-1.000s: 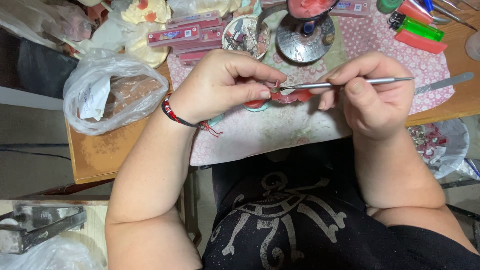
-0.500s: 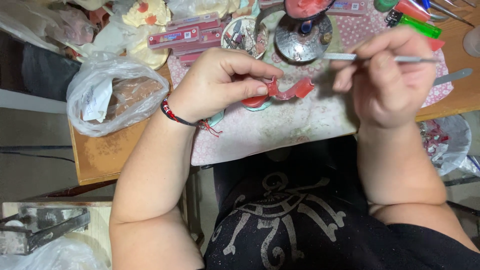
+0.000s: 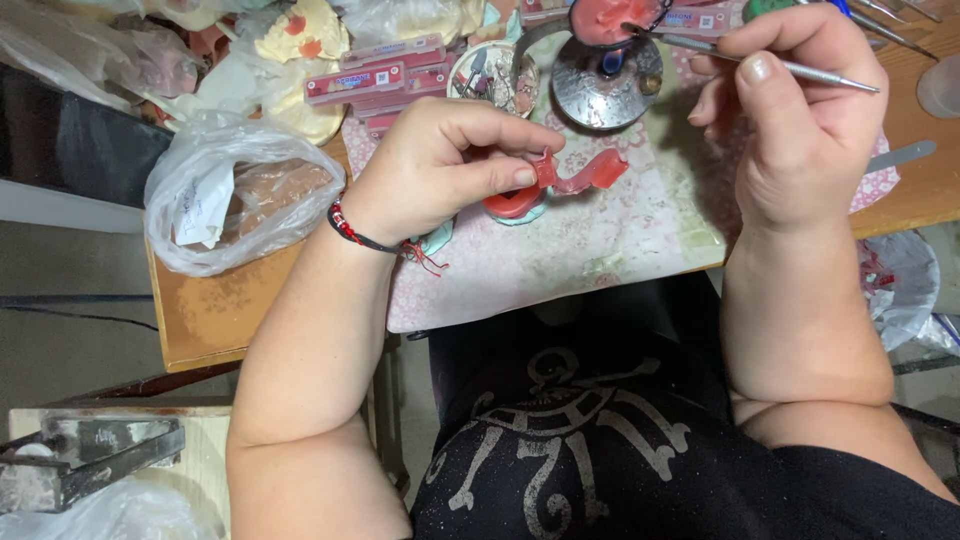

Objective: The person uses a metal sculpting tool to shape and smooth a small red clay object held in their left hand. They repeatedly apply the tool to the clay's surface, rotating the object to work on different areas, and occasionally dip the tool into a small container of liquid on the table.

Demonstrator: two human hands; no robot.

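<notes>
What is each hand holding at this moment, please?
Left hand: closed on the curved red wax piece, pinched by thumb and fingers.
Right hand: closed on the thin metal hand tool, tip at the red-filled round metal dish.

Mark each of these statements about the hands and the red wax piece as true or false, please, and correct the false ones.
1. The left hand pinches the curved red wax piece. True.
2. The right hand is empty. False: it holds a thin metal tool.
3. The tip of the tool rests on the red wax piece. False: the tip reaches up to the round metal dish at the top, away from the piece.
4. A clear plastic bag lies on the table to the left of the left hand. True.
5. The left wrist is bare. False: it wears a red and black cord bracelet.
</notes>
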